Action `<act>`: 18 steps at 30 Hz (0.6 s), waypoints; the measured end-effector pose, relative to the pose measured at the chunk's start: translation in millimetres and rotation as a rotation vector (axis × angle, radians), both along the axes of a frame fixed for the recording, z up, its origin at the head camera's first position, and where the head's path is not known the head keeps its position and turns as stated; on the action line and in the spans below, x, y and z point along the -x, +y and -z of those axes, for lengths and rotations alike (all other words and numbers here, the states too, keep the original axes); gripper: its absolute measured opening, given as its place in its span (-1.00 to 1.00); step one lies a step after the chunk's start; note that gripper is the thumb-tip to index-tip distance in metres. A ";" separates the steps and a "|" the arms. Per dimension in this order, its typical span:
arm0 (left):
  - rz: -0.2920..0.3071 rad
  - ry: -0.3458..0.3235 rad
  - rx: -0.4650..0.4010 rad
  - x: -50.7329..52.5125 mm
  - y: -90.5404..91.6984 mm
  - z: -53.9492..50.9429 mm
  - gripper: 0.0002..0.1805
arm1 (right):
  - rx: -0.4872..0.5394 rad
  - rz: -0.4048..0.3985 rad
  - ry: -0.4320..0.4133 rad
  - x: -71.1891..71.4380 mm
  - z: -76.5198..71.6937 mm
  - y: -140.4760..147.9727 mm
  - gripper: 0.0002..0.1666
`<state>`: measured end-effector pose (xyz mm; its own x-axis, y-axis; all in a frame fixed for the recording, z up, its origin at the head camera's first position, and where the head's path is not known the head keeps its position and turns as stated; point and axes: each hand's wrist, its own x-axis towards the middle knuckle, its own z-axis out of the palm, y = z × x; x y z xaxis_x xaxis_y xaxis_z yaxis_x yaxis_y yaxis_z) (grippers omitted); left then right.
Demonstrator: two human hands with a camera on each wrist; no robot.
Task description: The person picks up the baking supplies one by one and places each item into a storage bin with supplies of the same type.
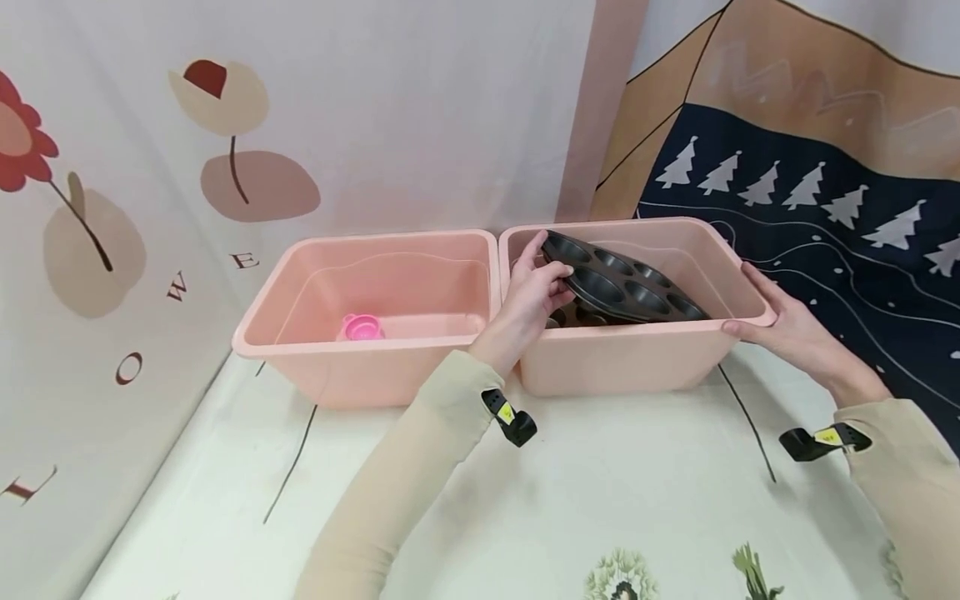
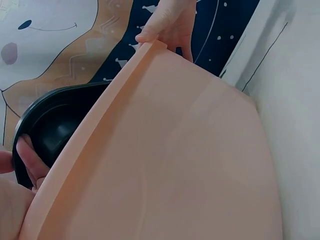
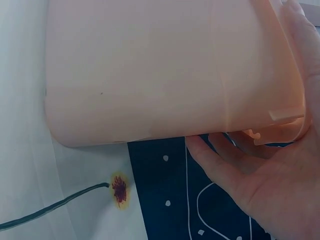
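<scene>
My left hand pinches the left end of a dark muffin tin, thumb on the near side. The tin slants down to the right inside the right pink bin, its cups facing up. Beneath it, more dark cups show, mostly hidden. My right hand grips that bin's right end at the rim. In the right wrist view, the fingers of the right hand reach round the bin's outer end. The left wrist view shows the tin partly behind the bin wall.
A second pink bin stands directly to the left, touching or nearly touching the first. Inside it lies a small bright pink cup-like piece. Both bins stand on a pale printed cloth, before a hanging printed curtain.
</scene>
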<state>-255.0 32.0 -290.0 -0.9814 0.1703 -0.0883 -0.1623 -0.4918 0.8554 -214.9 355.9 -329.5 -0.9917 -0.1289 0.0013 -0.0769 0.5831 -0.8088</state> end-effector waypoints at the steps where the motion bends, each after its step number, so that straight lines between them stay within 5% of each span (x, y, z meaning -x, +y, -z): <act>1: -0.001 -0.002 0.012 0.7 0.5 -0.1 -0.18 | 0.003 0.001 -0.003 0.3 -0.1 -0.1 0.18; 18: -0.020 -0.040 0.150 9.3 6.3 1.3 -0.21 | 0.004 0.000 -0.018 2.1 -0.2 -1.8 0.17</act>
<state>-264.3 38.3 -291.3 -0.9797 0.1331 -0.1499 -0.1889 -0.3627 0.9125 -217.0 354.1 -329.3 -0.9915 -0.1288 -0.0165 -0.0618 0.5802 -0.8121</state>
